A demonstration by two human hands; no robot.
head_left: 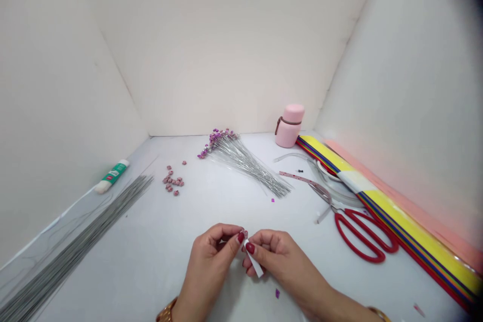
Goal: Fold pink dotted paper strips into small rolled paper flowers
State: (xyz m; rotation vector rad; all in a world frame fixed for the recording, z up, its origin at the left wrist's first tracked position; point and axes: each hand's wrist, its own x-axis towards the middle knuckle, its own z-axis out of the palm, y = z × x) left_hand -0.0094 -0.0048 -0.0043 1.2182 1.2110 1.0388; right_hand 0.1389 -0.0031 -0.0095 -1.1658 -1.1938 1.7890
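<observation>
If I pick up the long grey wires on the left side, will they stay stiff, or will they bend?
The long grey wires lie quite straight, so they probably have some stiffness, but being so thin, each one alone will likely flex a little. I see no tie around them, so they may slide apart when lifted.

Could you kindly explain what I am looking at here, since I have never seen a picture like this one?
This single picture comes from a camera worn on a person's head, looking down at their own bare hands; no machine is involved. The fingers of the left hand and right hand pinch a white strip with a small pink bit at its tip. On the white surface lie bare wires, purple-tipped wires, red scissors, a green tube and a pink jar.
</observation>
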